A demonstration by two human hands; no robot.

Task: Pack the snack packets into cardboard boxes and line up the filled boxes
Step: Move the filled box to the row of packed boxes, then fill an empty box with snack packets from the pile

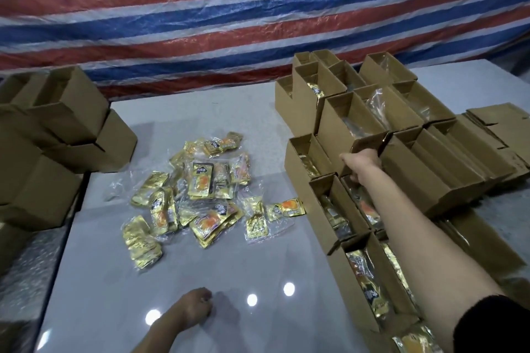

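Snack packets (198, 189) lie heaped left of the right hand (360, 165), which grips a cardboard box (355, 126) by its near end — likely nudging it into line — while the left hand (198, 308) rests slack, holding nothing.

Dim overhead light; three glare spots on glossy table (229, 252) at 6 o'clock. Edges bend; boxes (66, 112) at 9 o'clock blurred.
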